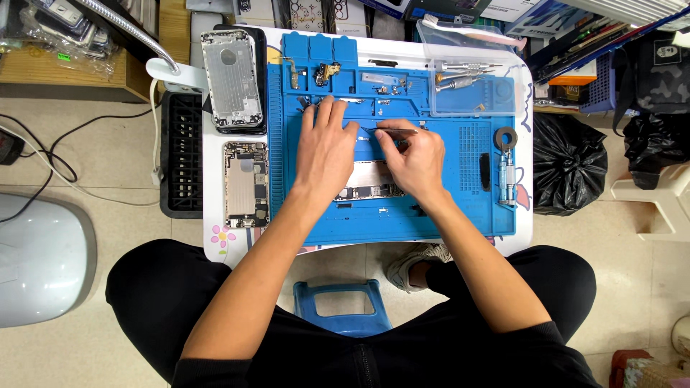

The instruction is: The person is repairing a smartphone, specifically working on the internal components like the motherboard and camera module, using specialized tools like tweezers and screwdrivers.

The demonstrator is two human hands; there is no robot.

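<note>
Fingers pinch slim metal tweezers above silvery circuit board.

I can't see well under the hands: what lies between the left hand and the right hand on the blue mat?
In the head view, between the left hand and right hand lies a silvery circuit board on the blue mat; tweezers in the right hand point toward the left fingers.

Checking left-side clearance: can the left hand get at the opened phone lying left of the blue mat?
Probably yes. The left hand rests on the blue mat, and the opened phone lies just beyond the mat's left edge, uncovered, with nothing between them.
</note>
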